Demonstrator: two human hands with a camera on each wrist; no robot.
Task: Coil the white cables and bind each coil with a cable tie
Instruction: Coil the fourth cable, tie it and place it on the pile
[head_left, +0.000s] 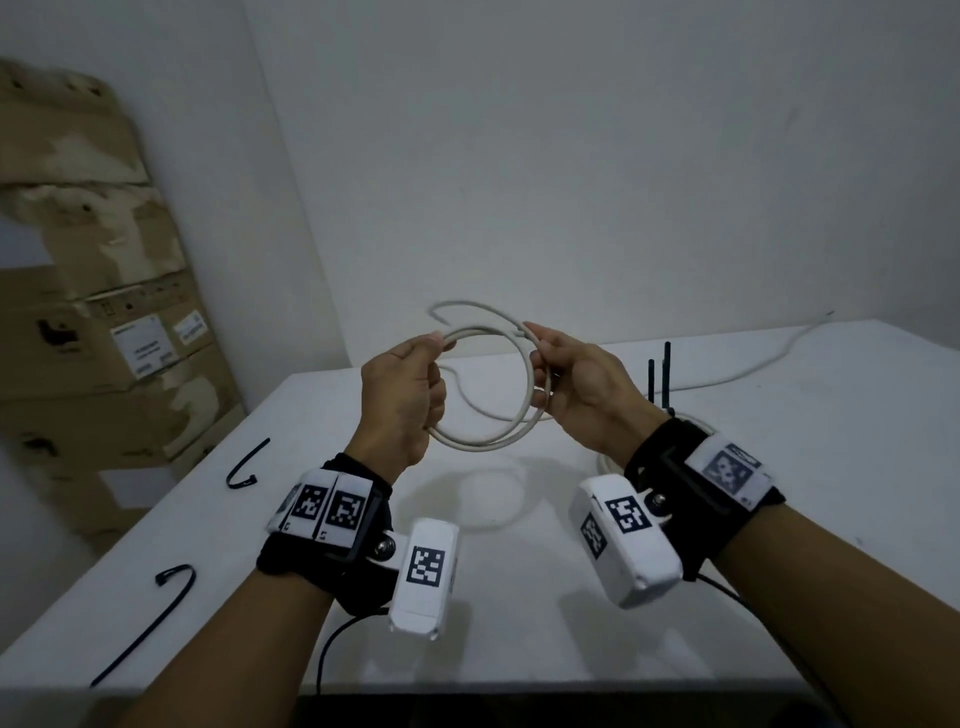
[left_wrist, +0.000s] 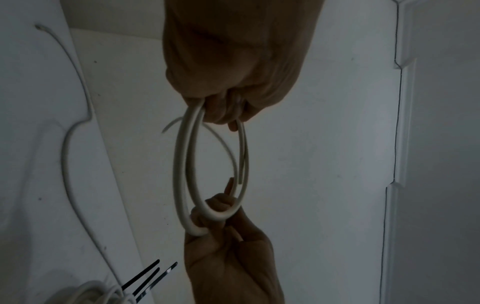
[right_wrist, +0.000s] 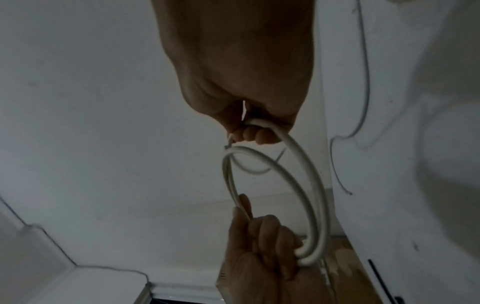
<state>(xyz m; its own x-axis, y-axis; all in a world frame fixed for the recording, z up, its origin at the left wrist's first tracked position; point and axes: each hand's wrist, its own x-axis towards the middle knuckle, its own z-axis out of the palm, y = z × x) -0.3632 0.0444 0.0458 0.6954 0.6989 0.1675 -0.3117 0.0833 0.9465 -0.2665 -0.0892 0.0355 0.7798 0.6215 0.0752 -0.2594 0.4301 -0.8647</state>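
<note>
Both hands hold one white cable coil (head_left: 485, 442) of a few loops in the air above the white table (head_left: 519, 597). My left hand (head_left: 435, 374) grips the coil's left side, fingers curled round the strands. My right hand (head_left: 540, 366) grips the right side, and a loose cable end (head_left: 467, 305) arcs behind the hands. In the left wrist view the left hand (left_wrist: 228, 115) holds the coil (left_wrist: 182, 164) from above and the right hand (left_wrist: 223, 222) from below. From the right wrist, the right hand (right_wrist: 249, 131) pinches the coil (right_wrist: 306, 174).
Two black cable ties (head_left: 244, 467) (head_left: 174, 584) lie on the table at the left; more ties (head_left: 661, 374) show beyond my right hand. A second white cable (head_left: 753, 364) trails across the back right. Cardboard boxes (head_left: 104, 322) stand against the left wall.
</note>
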